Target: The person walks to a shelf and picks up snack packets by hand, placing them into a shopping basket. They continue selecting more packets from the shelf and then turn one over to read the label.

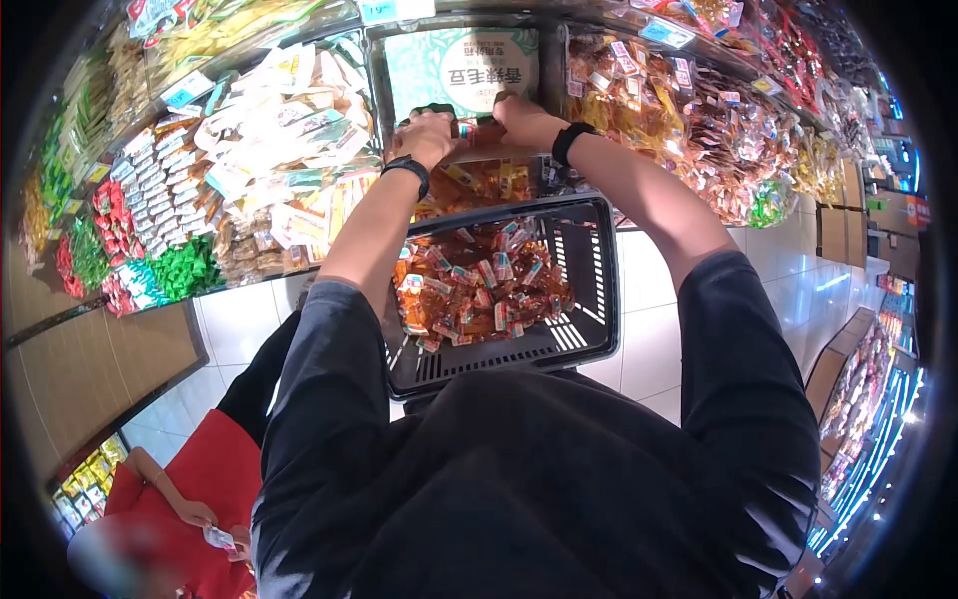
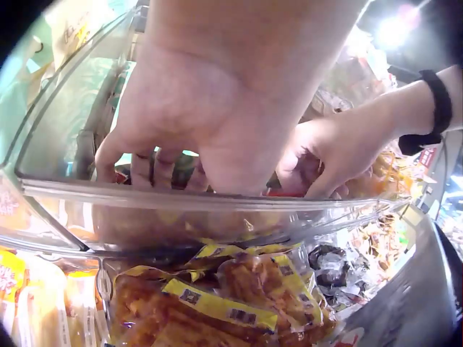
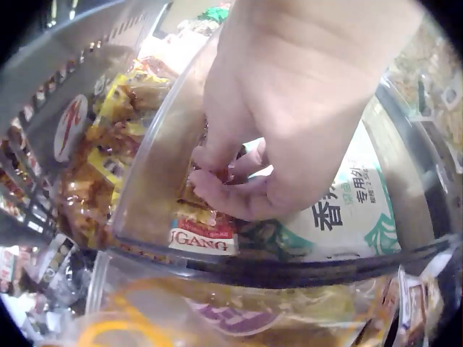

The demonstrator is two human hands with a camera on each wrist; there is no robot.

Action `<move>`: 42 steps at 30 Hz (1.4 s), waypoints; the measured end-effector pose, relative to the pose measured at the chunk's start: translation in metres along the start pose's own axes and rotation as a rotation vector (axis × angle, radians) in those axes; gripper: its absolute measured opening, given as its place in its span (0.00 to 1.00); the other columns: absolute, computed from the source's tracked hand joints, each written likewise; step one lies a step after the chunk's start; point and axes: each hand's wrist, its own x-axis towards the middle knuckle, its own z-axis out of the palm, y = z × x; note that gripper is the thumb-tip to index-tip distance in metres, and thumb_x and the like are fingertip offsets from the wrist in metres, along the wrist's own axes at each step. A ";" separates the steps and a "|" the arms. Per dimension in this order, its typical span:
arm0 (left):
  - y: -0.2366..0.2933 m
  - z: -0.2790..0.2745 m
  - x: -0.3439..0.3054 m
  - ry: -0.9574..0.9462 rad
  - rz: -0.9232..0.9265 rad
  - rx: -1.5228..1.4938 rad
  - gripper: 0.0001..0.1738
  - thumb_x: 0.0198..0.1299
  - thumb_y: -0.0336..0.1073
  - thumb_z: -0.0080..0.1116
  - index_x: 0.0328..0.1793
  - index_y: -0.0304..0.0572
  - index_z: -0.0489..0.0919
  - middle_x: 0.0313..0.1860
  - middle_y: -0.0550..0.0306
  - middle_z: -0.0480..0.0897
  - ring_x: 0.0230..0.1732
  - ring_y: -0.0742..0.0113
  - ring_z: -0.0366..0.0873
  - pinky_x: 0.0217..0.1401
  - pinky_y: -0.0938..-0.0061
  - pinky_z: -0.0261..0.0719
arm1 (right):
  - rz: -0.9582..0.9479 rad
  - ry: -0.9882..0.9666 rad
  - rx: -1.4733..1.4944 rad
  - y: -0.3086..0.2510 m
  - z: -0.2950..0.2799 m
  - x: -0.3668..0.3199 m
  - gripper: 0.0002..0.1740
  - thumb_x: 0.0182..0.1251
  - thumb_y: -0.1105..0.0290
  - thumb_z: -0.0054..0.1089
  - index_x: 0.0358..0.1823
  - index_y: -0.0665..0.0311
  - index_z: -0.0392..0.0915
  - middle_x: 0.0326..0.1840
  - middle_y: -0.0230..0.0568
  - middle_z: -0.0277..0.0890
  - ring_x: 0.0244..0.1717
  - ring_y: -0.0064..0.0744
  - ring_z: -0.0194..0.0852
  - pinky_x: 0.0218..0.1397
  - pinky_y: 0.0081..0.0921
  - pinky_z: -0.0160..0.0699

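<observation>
Both hands reach into a clear plastic shelf bin (image 2: 166, 217) behind its front wall. In the right wrist view, my right hand (image 3: 289, 137) bends its fingers and pinches a small snack packet (image 3: 202, 235) with a red and white label end. My left hand (image 1: 427, 138) is beside it, at the bin's left; in the left wrist view its fingers (image 2: 163, 168) point down behind the front wall, their tips partly hidden. A white and green printed carton panel (image 1: 429, 70) lies in the bin beyond the hands.
A black shopping basket (image 1: 611, 290) below the hands holds many small orange-brown snack packets (image 1: 489, 285). Yellow-labelled packets (image 2: 217, 303) lie in the bin just in front. Packed snack bins flank both sides. A person in red (image 1: 210, 479) is at lower left.
</observation>
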 end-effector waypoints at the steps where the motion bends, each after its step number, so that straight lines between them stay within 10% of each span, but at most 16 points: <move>1: 0.001 0.001 0.001 0.010 -0.009 0.014 0.39 0.59 0.69 0.62 0.71 0.59 0.75 0.70 0.52 0.75 0.73 0.47 0.69 0.68 0.39 0.75 | -0.028 0.007 0.017 0.004 0.002 -0.001 0.17 0.53 0.75 0.72 0.45 0.70 0.80 0.46 0.60 0.83 0.50 0.56 0.84 0.53 0.43 0.84; 14: 0.011 0.008 0.006 0.084 -0.037 0.046 0.39 0.57 0.68 0.65 0.65 0.50 0.78 0.62 0.48 0.80 0.68 0.43 0.74 0.66 0.49 0.78 | -0.009 0.217 -0.020 0.013 0.047 0.025 0.08 0.62 0.80 0.57 0.41 0.70 0.83 0.45 0.59 0.83 0.48 0.56 0.85 0.49 0.44 0.85; 23: -0.022 -0.014 -0.003 0.082 0.227 -0.118 0.25 0.54 0.50 0.73 0.51 0.41 0.85 0.51 0.43 0.86 0.58 0.47 0.81 0.61 0.60 0.79 | 0.039 0.032 0.050 0.011 -0.008 -0.003 0.20 0.47 0.73 0.76 0.42 0.73 0.81 0.44 0.61 0.83 0.49 0.56 0.85 0.50 0.43 0.86; 30: -0.027 -0.031 -0.129 0.587 0.441 -0.604 0.07 0.62 0.31 0.67 0.43 0.37 0.83 0.30 0.53 0.84 0.33 0.65 0.84 0.41 0.73 0.81 | -0.117 0.729 0.623 -0.061 -0.056 -0.140 0.07 0.64 0.72 0.62 0.41 0.66 0.80 0.34 0.47 0.84 0.37 0.44 0.84 0.41 0.37 0.81; 32: -0.027 -0.018 -0.198 0.461 0.392 -0.892 0.06 0.60 0.20 0.59 0.41 0.36 0.82 0.34 0.49 0.84 0.30 0.62 0.83 0.38 0.70 0.81 | 0.000 0.640 0.818 -0.092 -0.023 -0.192 0.05 0.67 0.73 0.61 0.40 0.66 0.78 0.30 0.44 0.82 0.30 0.33 0.81 0.37 0.29 0.78; 37: -0.034 0.075 -0.300 0.338 0.364 -0.916 0.08 0.59 0.20 0.59 0.45 0.34 0.82 0.40 0.50 0.85 0.41 0.62 0.87 0.46 0.72 0.84 | 0.176 0.066 0.586 -0.106 0.158 -0.234 0.23 0.57 0.67 0.64 0.54 0.69 0.75 0.45 0.59 0.82 0.48 0.56 0.83 0.51 0.45 0.81; 42: -0.041 0.157 -0.323 0.154 0.102 -0.839 0.08 0.58 0.24 0.64 0.44 0.34 0.81 0.38 0.54 0.86 0.39 0.64 0.86 0.46 0.72 0.83 | 0.473 0.201 0.650 -0.117 0.229 -0.183 0.30 0.58 0.56 0.73 0.53 0.71 0.73 0.49 0.57 0.80 0.53 0.55 0.81 0.55 0.45 0.79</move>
